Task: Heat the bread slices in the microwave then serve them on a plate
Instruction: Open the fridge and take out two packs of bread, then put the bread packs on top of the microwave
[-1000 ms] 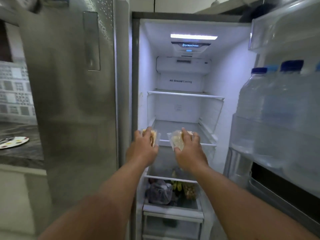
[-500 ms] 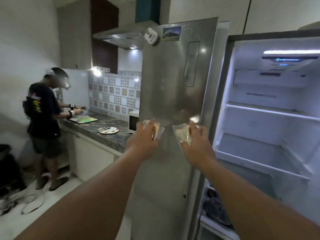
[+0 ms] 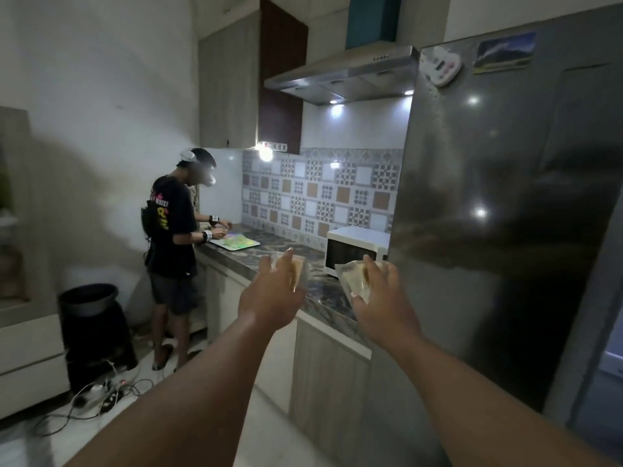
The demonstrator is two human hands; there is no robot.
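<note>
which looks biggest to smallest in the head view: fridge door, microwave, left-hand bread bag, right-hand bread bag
1. fridge door
2. microwave
3. The left-hand bread bag and right-hand bread bag look alike; both are part hidden by hands, so unranked.

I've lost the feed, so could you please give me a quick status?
Left hand and right hand each hold plastic-wrapped bread. White microwave ahead, door shut. Path clear.
</note>
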